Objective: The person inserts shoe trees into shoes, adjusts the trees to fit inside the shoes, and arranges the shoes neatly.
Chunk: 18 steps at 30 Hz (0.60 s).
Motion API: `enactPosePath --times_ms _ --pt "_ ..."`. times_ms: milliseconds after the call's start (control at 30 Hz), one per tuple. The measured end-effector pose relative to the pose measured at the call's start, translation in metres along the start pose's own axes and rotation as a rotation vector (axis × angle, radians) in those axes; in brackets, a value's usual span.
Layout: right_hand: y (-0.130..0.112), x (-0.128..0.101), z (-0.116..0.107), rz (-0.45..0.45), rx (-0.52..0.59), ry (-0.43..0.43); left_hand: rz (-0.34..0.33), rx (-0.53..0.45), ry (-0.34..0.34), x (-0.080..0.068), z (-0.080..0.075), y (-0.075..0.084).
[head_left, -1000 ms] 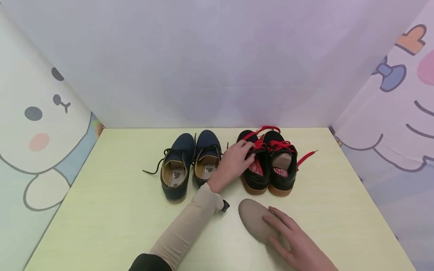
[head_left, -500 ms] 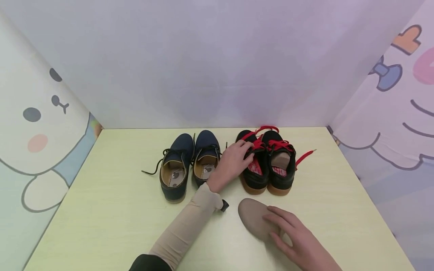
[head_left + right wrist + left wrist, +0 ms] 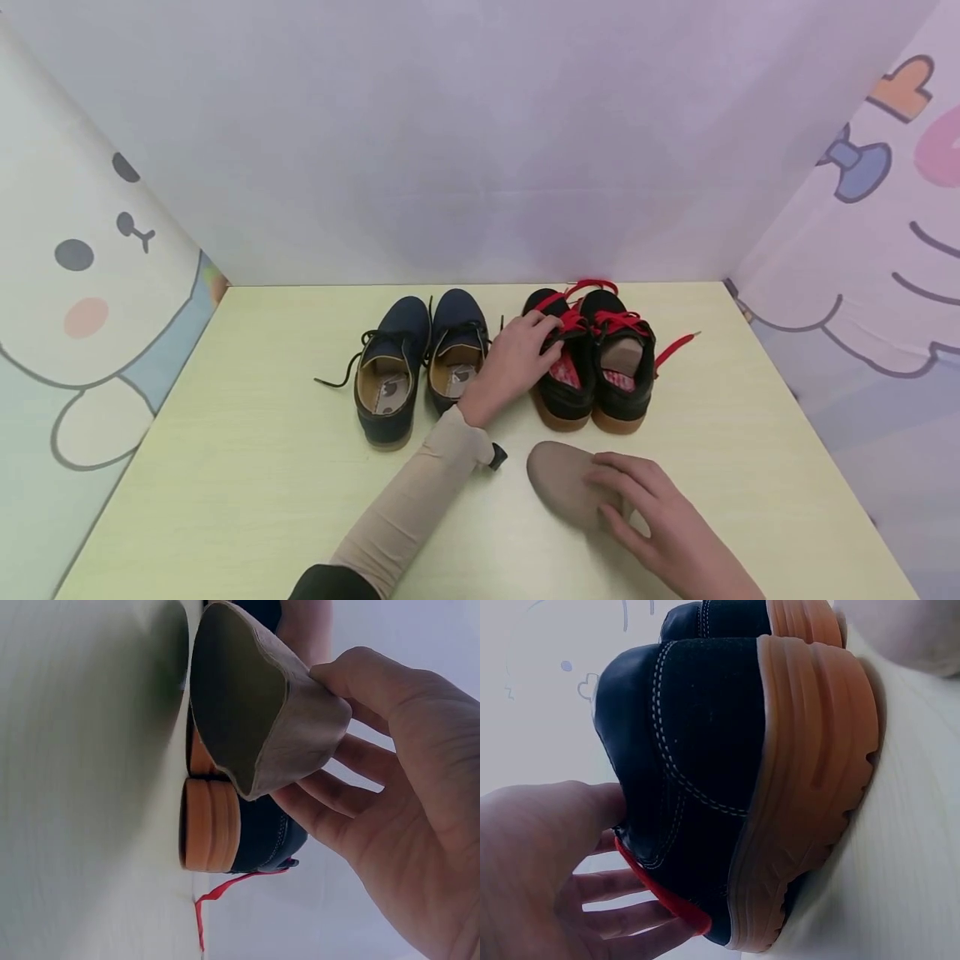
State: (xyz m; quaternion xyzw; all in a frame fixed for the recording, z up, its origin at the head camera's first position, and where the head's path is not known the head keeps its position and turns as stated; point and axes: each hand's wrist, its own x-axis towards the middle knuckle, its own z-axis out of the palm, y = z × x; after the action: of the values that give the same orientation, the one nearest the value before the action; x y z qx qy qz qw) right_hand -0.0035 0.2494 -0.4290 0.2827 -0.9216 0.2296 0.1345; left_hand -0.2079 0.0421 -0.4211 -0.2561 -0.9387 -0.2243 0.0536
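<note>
A pair of black shoes with red laces stands side by side toward the back of the table. My left hand (image 3: 517,354) grips the left black shoe (image 3: 566,408) near its opening; in the left wrist view the thumb is at the collar and the fingers lie by the red lace. Between thumb and fingers, my right hand (image 3: 660,521) holds a grey-brown molded shoe insert (image 3: 562,483). The right wrist view shows this insert (image 3: 311,735) hollow underneath and raised off the table. A similar insert (image 3: 622,356) sits inside the right black shoe (image 3: 625,412).
Two navy lace-up shoes stand left of the black pair, the left navy shoe (image 3: 393,367) in full view and the right navy shoe (image 3: 457,312) partly behind my left arm. A loose red lace end (image 3: 678,346) lies on the right. A pale wall (image 3: 480,167) rises behind the table.
The right hand has shifted slightly to the right, and the insert in it has turned a little. The left hand stays at the black shoe.
</note>
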Motion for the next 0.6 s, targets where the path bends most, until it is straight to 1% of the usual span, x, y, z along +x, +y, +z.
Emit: enactPosePath --times_ms 133,267,433,533,600 --pt "0.0 0.003 -0.004 -0.018 0.003 0.017 0.003 -0.01 0.011 0.0 0.0 0.0" --pt "-0.001 0.007 -0.01 -0.026 0.028 0.05 0.013 -0.005 0.022 0.0 0.0 0.0" --pt "-0.003 0.012 -0.016 -0.08 0.039 0.135 0.024 0.009 0.03 -0.001 -0.001 0.0" --pt "-0.004 0.014 -0.02 -0.094 0.034 0.168 0.049 0.059 0.048 0.001 0.002 0.0" --pt "-0.004 0.016 -0.022 -0.097 0.037 0.181 0.076 0.105 0.07 0.002 0.005 0.001"
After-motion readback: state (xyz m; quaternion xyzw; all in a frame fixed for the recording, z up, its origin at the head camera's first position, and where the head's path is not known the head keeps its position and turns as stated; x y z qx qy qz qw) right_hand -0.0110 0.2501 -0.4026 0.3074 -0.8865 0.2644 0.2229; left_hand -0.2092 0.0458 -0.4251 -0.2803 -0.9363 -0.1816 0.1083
